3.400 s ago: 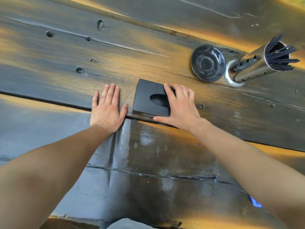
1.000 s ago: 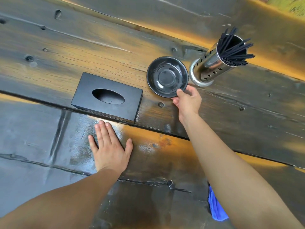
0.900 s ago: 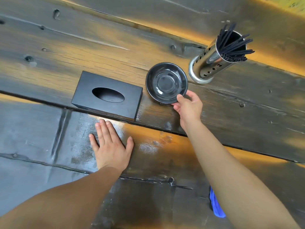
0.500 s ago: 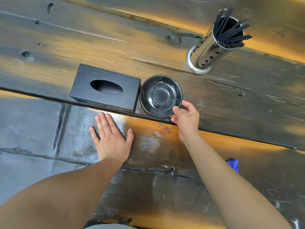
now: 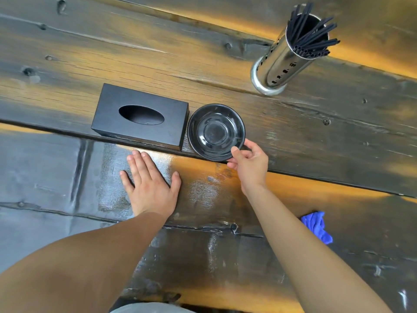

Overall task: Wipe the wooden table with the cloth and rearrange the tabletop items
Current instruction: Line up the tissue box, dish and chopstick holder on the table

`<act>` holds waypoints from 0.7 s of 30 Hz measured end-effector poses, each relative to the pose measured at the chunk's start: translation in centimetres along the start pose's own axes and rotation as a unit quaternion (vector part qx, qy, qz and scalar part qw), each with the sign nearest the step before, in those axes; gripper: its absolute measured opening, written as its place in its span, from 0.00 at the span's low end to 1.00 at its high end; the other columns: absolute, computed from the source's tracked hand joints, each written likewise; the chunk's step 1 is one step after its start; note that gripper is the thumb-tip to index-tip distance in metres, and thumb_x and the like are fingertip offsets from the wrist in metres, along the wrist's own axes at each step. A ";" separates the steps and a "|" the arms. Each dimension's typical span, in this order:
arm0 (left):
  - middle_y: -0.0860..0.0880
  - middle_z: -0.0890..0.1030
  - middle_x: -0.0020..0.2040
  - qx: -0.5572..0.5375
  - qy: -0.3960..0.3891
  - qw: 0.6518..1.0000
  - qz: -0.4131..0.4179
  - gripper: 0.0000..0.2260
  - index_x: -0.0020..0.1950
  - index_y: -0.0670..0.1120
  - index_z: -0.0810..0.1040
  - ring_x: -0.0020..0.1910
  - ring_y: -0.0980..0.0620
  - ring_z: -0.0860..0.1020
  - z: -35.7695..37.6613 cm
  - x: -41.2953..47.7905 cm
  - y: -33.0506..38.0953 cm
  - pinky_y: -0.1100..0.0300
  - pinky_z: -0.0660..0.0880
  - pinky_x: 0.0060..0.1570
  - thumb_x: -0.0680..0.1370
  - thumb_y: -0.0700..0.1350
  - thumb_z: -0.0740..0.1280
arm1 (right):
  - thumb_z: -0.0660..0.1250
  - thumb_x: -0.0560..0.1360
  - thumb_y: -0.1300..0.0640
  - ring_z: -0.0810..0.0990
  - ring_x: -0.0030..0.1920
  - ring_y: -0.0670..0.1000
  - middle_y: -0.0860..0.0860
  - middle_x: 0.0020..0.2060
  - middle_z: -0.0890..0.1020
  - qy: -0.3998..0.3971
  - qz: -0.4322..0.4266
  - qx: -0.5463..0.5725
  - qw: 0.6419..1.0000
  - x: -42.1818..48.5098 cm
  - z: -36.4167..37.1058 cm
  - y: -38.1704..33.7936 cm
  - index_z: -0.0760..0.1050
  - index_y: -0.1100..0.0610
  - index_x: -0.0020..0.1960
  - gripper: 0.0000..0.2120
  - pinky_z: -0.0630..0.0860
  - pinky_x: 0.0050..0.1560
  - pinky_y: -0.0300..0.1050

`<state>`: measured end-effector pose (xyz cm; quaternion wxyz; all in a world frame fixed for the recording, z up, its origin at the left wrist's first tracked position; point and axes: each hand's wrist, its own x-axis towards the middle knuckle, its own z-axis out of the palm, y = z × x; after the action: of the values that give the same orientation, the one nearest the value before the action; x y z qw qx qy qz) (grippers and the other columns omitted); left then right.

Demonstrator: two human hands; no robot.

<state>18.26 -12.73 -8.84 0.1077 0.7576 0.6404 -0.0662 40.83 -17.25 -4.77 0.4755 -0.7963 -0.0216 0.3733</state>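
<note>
Dark, weathered planks with knots, cracks and amber glare make up the wooden table, which fills the whole frame; the nearer planks at lower centre show a wet sheen.

Left of centre lies a matte black tissue box with an oval opening in its top; no tissue shows in the slot and no brand or writing can be read on it. Just beside its right end, close enough that I cannot tell whether they touch, sits a glossy black saucer, resting upright across the seam between two planks.

The right hand reaches in from the lower right and pinches the saucer's near-right rim, thumb on the upper face and the other fingers curled at its edge. The left hand lies flat and open on the wet plank just below the tissue box, fingers spread, holding nothing.

At the upper right stands a perforated stainless-steel holder packed with black drinking straws, well apart from the saucer. No label is visible on it.

A crumpled blue cloth lies on the table at the lower right, beside the right forearm, with neither hand touching it.
</note>
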 end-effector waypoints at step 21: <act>0.39 0.47 0.85 0.006 0.002 1.000 -0.004 0.42 0.84 0.38 0.46 0.85 0.43 0.44 -0.2 -0.1 0.1 0.39 0.43 0.81 0.81 0.65 0.51 | 0.81 0.67 0.40 0.60 0.82 0.52 0.51 0.82 0.60 0.097 -0.140 -0.046 0.984 10.3 -2.5 -10.8 0.49 0.53 0.85 0.58 0.60 0.81 0.56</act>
<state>18.34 -12.83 -8.57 0.1011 0.7558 0.6433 -0.0691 53.25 -9.16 -1.65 0.4858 -0.8387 -0.1036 0.2232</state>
